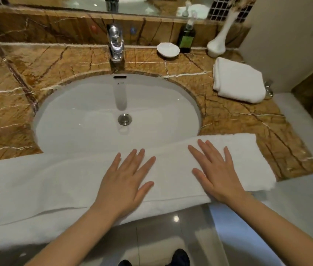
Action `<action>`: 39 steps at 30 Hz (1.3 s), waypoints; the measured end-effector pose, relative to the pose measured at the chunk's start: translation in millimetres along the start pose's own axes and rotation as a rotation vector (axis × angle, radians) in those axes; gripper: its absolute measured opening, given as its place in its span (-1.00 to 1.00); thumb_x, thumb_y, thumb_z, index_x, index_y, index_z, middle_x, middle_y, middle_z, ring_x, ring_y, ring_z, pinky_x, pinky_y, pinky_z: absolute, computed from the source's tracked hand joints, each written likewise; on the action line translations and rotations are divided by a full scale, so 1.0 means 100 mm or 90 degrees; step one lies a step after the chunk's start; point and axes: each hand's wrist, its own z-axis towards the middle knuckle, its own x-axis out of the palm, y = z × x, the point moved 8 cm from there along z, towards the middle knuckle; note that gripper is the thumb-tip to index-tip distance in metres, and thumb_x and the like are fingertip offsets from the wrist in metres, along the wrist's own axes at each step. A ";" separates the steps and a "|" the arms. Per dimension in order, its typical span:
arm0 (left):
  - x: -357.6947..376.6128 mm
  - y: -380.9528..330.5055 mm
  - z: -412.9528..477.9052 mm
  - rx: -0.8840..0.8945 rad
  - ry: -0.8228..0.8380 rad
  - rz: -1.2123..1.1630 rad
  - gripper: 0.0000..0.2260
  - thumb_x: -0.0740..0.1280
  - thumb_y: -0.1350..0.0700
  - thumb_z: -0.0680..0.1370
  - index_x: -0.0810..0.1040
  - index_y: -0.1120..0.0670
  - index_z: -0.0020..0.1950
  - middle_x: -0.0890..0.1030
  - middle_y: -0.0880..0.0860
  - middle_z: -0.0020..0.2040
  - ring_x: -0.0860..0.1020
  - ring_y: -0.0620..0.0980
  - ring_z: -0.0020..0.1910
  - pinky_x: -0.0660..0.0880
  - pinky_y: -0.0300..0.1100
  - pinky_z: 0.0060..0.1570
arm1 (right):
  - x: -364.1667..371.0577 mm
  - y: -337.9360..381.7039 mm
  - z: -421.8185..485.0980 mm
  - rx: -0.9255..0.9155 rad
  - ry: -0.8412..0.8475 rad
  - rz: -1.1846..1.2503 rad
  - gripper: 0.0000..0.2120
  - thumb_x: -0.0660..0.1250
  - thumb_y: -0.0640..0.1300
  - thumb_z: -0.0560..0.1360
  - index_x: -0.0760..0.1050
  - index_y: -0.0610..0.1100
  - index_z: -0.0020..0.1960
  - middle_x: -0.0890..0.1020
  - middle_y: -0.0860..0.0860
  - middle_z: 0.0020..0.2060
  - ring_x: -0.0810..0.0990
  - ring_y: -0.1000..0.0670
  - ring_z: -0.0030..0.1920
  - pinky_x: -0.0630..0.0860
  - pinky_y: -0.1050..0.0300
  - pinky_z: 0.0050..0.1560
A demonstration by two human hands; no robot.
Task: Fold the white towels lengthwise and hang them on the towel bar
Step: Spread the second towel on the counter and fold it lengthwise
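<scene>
A long white towel (42,191), folded lengthwise into a strip, lies across the front edge of the brown marble counter (234,120) and over the sink's near rim. My left hand (125,181) presses flat on its middle with straight, spread fingers. My right hand (215,169) lies flat on the strip's right part, fingers spread too. A second white towel (238,81), folded into a small thick square, sits at the counter's back right. No towel bar is in view.
The white oval sink (94,114) with a chrome tap (116,45) fills the middle. A white soap dish (168,49), a green pump bottle (186,37) and a white vase (218,43) stand along the back ledge. A white wall (290,35) rises at right; grey floor tiles below.
</scene>
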 end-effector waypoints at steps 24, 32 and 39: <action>-0.40 -1.41 0.68 0.156 -0.208 0.006 -0.78 0.38 -0.07 0.41 0.62 0.07 -0.15 0.61 0.02 -0.20 0.53 0.04 -0.32 0.38 -0.17 -0.51 | -0.43 -0.28 0.06 -0.544 -0.095 -0.052 -0.70 0.33 0.09 0.49 0.54 -0.15 -0.02 0.56 -0.11 -0.12 0.49 -0.10 -0.17 0.40 0.06 -0.25; -0.47 -1.51 0.63 0.147 -0.267 0.030 -0.84 0.39 0.02 0.43 0.62 0.11 -0.16 0.61 0.04 -0.23 0.52 0.06 -0.36 0.32 -0.17 -0.53 | -0.38 -0.27 0.01 -0.634 -0.077 -0.045 -0.78 0.20 -0.09 0.55 0.56 -0.17 -0.10 0.55 -0.07 -0.25 0.46 -0.08 -0.27 0.37 0.03 -0.40; -0.41 -1.56 0.61 0.146 -0.317 0.072 -0.81 0.28 0.12 0.52 0.60 0.15 -0.24 0.58 0.08 -0.29 0.47 0.09 -0.41 0.34 -0.12 -0.54 | -0.38 -0.26 -0.03 -0.696 -0.152 -0.092 -0.96 0.43 -0.23 0.38 0.59 -0.19 -0.19 0.56 -0.05 -0.36 0.48 -0.04 -0.38 0.31 0.16 -0.55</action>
